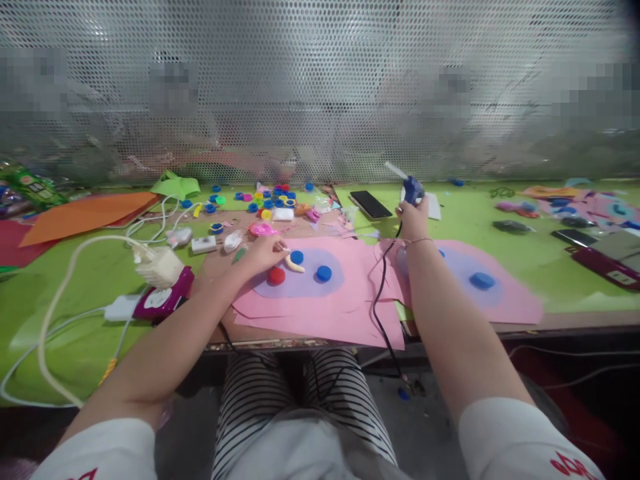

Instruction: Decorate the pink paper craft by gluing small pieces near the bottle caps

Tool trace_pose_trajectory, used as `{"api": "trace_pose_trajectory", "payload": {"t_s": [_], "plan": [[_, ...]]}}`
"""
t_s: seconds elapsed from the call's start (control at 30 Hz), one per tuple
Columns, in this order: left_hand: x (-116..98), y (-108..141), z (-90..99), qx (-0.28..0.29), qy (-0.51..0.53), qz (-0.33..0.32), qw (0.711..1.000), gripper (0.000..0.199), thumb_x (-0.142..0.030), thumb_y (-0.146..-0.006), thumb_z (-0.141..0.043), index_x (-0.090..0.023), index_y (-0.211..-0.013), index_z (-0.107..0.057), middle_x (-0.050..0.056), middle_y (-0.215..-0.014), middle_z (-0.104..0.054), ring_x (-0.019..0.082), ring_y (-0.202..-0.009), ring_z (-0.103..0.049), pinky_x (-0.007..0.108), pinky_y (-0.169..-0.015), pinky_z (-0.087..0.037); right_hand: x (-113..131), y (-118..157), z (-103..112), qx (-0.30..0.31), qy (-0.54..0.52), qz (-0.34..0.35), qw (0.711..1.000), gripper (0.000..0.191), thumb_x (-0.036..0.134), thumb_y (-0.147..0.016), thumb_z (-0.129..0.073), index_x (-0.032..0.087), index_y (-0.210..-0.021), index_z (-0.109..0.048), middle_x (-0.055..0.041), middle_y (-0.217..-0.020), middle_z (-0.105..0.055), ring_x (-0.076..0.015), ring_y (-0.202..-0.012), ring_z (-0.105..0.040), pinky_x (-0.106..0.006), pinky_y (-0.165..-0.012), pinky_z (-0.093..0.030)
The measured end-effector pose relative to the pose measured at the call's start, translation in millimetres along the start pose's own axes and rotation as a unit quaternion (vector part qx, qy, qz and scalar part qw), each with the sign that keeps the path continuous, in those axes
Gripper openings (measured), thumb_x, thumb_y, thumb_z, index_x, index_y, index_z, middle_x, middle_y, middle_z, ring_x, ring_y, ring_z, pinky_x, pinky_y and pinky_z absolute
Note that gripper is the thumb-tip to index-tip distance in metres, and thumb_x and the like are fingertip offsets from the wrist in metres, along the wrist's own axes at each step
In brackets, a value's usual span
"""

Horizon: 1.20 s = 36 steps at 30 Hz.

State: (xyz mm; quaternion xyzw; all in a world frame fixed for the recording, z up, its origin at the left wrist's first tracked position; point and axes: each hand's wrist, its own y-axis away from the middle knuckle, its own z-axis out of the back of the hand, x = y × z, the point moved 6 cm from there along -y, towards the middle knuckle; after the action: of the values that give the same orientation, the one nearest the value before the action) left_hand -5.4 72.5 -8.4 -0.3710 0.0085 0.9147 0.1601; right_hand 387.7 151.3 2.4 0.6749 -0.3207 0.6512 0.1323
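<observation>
Head view: green table [25, 300] spanning the scene, L hand [265, 255] & R hand [414, 217] both working over it

Perforated metal screen [320, 87] is standing along the table's far side, full width. Near ctr, pink sheets [325, 323] are overlapping w/ a purple oval [305, 288] lying on top. Another pink sheet [520, 310] is lying to the R w/ a 2nd purple oval [463, 267], partly hidden by the R forearm. Orange paper [85, 217] is lying far L. Purple pwr strip [160, 303] is sitting near L, w/ a white plug [161, 267] standing on it.

R hand is wrapping its fingers round a blue glue gun [413, 191], R of ctr toward the far side. Black cord [381, 287] is trailing from around that hand past the near edge. Black phone [371, 204] is lying just L of the gun.

L hand is hovering at the far L edge of the 1st oval, thumb & fingertips drawn together; can't tell if they're pinching anything.

Small stuff: on the 1st oval, two blue caps [324, 273] & a red cap [277, 275] are lying near each other; on the 2nd, another blue cap [483, 281] is lying toward the R. Mixed-color caps [273, 203] are scattering across far ctr-L. Curved cream piece [295, 265] is lying btwn the red cap & the blue ones, its far end just by the L fingertips. White stick [397, 171] is jutting from the gun toward far L.
</observation>
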Motion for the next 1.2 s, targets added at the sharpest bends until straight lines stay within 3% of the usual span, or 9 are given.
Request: {"api": "trace_pose_trajectory", "payload": {"t_s": [0.1,0.2,0.37,0.57,0.7,0.8,0.93,1.07,1.2], "plan": [[-3.3,0.7,-1.0,0.000,-0.027,-0.031,0.999,0.021,-0.032,-0.076,-0.054,-0.018,-0.090,-0.062,0.005,-0.081,-0.067,0.015,-0.065,-0.061,0.026,-0.065,-0.045,-3.4,6.3,-10.4,0.001,-0.271,-0.101,0.957,0.018,0.007,-0.073,-0.046,0.021,-0.084,-0.045,0.0044,-0.070,-0.048,-0.0043,-0.057,-0.050,-0.013,-0.054,-0.050],[-5.7,1.5,2.6,-0.008,-0.096,-0.041,0.994,0.027,-0.035,-0.077,-0.053,-0.019,-0.096,-0.063,0.005,-0.079,-0.067,0.018,-0.074,-0.062,0.028,-0.068,-0.044,-0.7,20.5,-27.3,0.090,-0.367,-0.163,0.911,0.012,0.005,-0.073,-0.047,0.017,-0.075,-0.047,0.0028,-0.070,-0.055,-0.0015,-0.050,-0.048,-0.008,-0.046,-0.047],[-12.5,5.6,11.4,0.000,-0.201,-0.017,0.980,0.034,-0.036,-0.081,-0.046,-0.021,-0.107,-0.061,0.006,-0.080,-0.067,0.021,-0.077,-0.061,0.029,-0.066,-0.042,3.0,44.8,-45.8,0.194,-0.364,-0.214,0.885,0.011,0.007,-0.073,-0.053,0.016,-0.081,-0.052,0.0032,-0.071,-0.060,-0.0002,-0.043,-0.044,-0.007,-0.040,-0.046],[-40.3,20.4,-1.0,0.095,-0.180,-0.171,0.964,0.030,-0.036,-0.076,-0.055,-0.022,-0.102,-0.062,0.005,-0.091,-0.066,0.018,-0.081,-0.059,0.027,-0.070,-0.041,8.1,65.1,-63.1,0.276,-0.364,-0.248,0.854,0.005,0.019,-0.080,-0.055,0.017,-0.083,-0.053,0.0034,-0.070,-0.060,0.0004,-0.039,-0.039,-0.006,-0.035,-0.041],[-40.4,24.0,-9.8,0.126,-0.118,-0.195,0.965,0.019,-0.035,-0.074,-0.057,-0.024,-0.088,-0.066,0.003,-0.080,-0.066,0.016,-0.072,-0.057,0.026,-0.064,-0.038,9.5,71.7,-67.1,0.318,-0.335,-0.225,0.858,0.011,0.023,-0.077,-0.058,0.018,-0.085,-0.052,0.0046,-0.069,-0.059,0.0002,-0.039,-0.038,-0.007,-0.035,-0.039],[-36.8,22.2,-12.6,0.121,-0.080,-0.188,0.971,0.018,-0.034,-0.073,-0.058,-0.024,-0.086,-0.067,0.002,-0.072,-0.065,0.014,-0.064,-0.055,0.025,-0.060,-0.035,6.8,72.8,-68.7,0.331,-0.308,-0.214,0.866,0.015,0.024,-0.073,-0.060,0.018,-0.085,-0.051,0.0041,-0.069,-0.058,0.0001,-0.038,-0.037,-0.007,-0.035,-0.038],[-33.0,19.4,-13.5,0.115,-0.036,-0.164,0.979,0.019,-0.031,-0.068,-0.062,-0.024,-0.084,-0.068,0.000,-0.065,-0.062,0.013,-0.056,-0.051,0.025,-0.056,-0.033,-4.3,75.8,-72.9,0.340,-0.284,-0.270,0.855,0.015,0.021,-0.069,-0.057,0.016,-0.082,-0.050,0.0015,-0.067,-0.058,-0.0011,-0.038,-0.036,-0.009,-0.033,-0.038],[-36.4,21.2,-14.7,0.120,-0.094,-0.192,0.969,0.018,-0.034,-0.074,-0.057,-0.022,-0.082,-0.068,0.002,-0.068,-0.063,0.014,-0.060,-0.052,0.025,-0.058,-0.033,-16.5,80.1,-74.6,0.333,-0.250,-0.348,0.840,0.012,0.025,-0.073,-0.054,0.016,-0.078,-0.048,0.0002,-0.061,-0.058,-0.0034,-0.038,-0.041,-0.012,-0.034,-0.041],[-40.8,23.6,-12.5,0.106,-0.143,-0.221,0.959,0.022,-0.037,-0.079,-0.052,-0.022,-0.083,-0.067,0.004,-0.072,-0.065,0.015,-0.065,-0.054,0.026,-0.061,-0.034,-21.6,87.2,-77.5,0.365,-0.216,-0.373,0.825,0.020,0.032,-0.077,-0.054,0.019,-0.069,-0.041,0.0027,-0.048,-0.047,-0.0065,-0.038,-0.041,-0.015,-0.031,-0.039]]}}
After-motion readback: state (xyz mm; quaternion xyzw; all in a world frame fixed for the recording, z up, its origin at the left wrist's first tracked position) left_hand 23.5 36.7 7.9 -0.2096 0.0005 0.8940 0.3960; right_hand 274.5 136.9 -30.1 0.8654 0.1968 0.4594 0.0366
